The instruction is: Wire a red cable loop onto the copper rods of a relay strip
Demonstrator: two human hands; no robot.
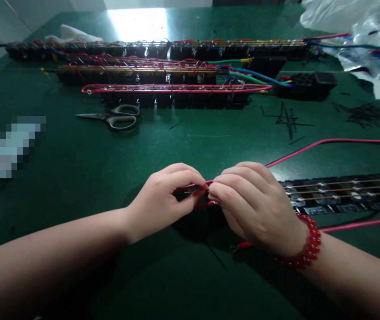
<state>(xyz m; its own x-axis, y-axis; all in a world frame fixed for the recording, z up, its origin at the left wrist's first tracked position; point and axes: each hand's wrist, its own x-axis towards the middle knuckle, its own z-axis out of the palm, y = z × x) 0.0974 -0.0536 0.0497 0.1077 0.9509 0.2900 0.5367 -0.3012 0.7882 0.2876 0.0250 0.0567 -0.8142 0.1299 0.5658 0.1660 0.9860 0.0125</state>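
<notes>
Both hands meet over the left end of a black strip [323,195] with copper-coloured rods along its top. My left hand [171,193] pinches thumb and forefinger together on a thin red wire [210,182], which loops between the two hands. Closed as well, my right hand [254,200] brings its fingertips to the same wire, touching or nearly touching the left fingertips. Its palm and the strip's end beneath are hidden. A thicker red cable [296,154] runs off behind the right hand. Below that hand lies a red-sleeved ring terminal [239,246].
Scissors [119,118] lie on the green table [86,155]. Further back are several wired black strips [176,95] with black connector blocks [313,84]. Loose black cable ties [365,114] lie at right, clear plastic bags [370,26] at back right, and a pixelated object [13,146] at left.
</notes>
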